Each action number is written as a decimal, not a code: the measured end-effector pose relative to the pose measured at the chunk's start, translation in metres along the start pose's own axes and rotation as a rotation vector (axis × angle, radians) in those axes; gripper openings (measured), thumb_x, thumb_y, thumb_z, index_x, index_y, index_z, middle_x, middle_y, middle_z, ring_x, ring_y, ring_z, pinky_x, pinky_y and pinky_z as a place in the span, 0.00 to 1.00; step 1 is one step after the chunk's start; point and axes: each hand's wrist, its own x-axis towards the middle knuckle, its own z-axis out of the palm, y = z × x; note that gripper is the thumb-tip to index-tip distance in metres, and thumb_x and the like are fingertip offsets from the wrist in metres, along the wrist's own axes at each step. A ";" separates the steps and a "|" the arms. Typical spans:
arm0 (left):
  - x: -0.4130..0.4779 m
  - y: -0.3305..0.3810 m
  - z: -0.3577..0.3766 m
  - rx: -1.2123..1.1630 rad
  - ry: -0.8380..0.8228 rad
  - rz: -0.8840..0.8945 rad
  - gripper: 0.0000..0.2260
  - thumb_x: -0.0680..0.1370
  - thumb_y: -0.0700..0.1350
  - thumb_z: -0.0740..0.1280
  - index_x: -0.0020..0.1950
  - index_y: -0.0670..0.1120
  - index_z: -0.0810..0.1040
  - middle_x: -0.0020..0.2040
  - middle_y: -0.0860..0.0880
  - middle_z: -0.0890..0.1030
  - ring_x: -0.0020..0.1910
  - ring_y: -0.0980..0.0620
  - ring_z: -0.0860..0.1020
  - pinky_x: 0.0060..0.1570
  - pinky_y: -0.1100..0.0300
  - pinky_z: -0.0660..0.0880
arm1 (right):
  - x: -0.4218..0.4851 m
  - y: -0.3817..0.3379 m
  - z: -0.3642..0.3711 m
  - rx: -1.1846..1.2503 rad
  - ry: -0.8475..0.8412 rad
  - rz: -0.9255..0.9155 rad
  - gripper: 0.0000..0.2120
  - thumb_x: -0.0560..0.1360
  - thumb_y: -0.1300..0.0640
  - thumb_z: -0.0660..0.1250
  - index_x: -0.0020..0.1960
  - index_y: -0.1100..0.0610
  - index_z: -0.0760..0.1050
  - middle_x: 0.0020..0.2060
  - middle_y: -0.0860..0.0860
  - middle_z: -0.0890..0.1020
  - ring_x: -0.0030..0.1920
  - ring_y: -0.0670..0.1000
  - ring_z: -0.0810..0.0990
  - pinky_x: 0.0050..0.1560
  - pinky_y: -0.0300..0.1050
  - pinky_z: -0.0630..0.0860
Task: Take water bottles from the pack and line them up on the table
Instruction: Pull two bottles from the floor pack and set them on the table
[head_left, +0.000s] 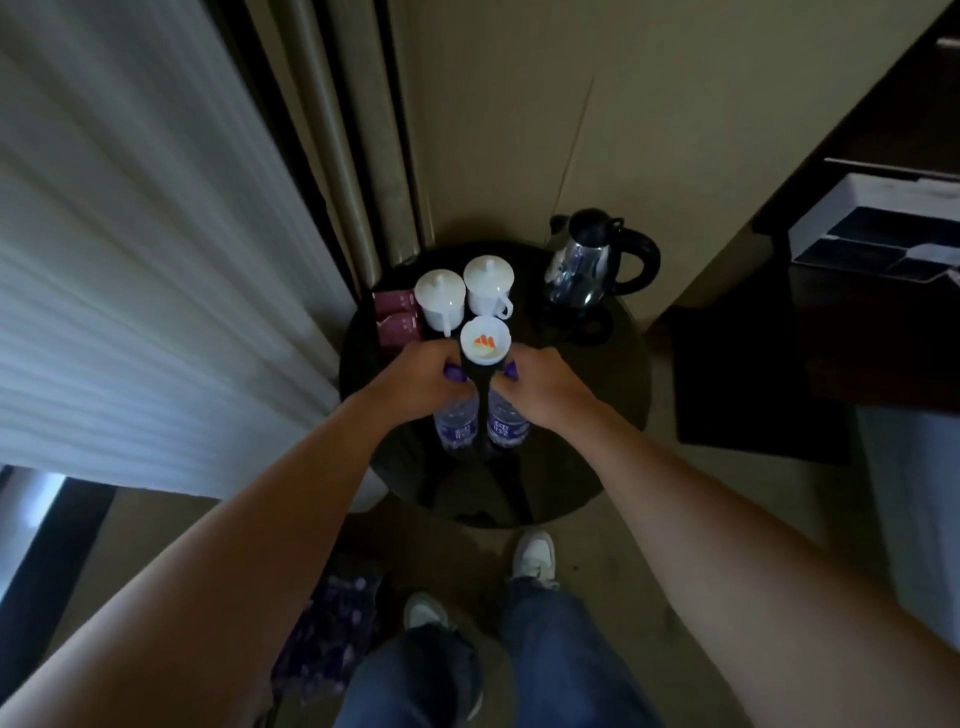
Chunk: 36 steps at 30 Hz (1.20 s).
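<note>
Head view. A round black glossy table carries two white lidded ceramic cups standing side by side near its far edge. Their contents are hidden by the lids. Just in front of them stands a white round-topped container with an orange mark on its lid; what it holds cannot be told. Two dark red sachets lie to the left of the cups. A chrome electric kettle with a black handle sits on its base at the far right of the table, lid closed.

Two clear plastic water bottles with purple labels stand upright and close together on the near half of the table. The left water bottle and the right water bottle are not touching each other.

The left hand is closed around the top of the left water bottle, a purple cap showing at its fingers. The right hand grips the top of the right water bottle likewise. Both forearms reach forward and downward, wrists turned inward.

A purple-printed plastic pack lies on the floor by the person's feet; its contents are unclear.
</note>
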 end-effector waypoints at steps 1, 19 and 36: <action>0.000 0.000 0.002 0.001 -0.004 -0.003 0.10 0.66 0.44 0.73 0.34 0.54 0.72 0.32 0.55 0.75 0.32 0.63 0.75 0.29 0.72 0.67 | -0.002 0.002 0.004 0.017 0.010 0.009 0.14 0.74 0.51 0.63 0.51 0.62 0.73 0.45 0.61 0.79 0.44 0.60 0.80 0.45 0.58 0.79; -0.014 -0.005 0.012 -0.133 0.065 -0.104 0.13 0.71 0.46 0.73 0.47 0.38 0.77 0.43 0.42 0.78 0.48 0.43 0.78 0.52 0.48 0.75 | -0.017 0.028 0.061 0.202 0.233 0.192 0.22 0.63 0.38 0.72 0.47 0.51 0.73 0.43 0.50 0.80 0.43 0.51 0.80 0.42 0.49 0.80; 0.001 -0.028 0.023 -0.368 -0.070 -0.126 0.15 0.67 0.46 0.75 0.53 0.49 0.80 0.51 0.48 0.84 0.53 0.53 0.80 0.54 0.53 0.76 | 0.004 0.034 0.073 0.531 0.238 0.393 0.31 0.54 0.43 0.79 0.55 0.47 0.75 0.59 0.52 0.76 0.61 0.56 0.75 0.60 0.55 0.75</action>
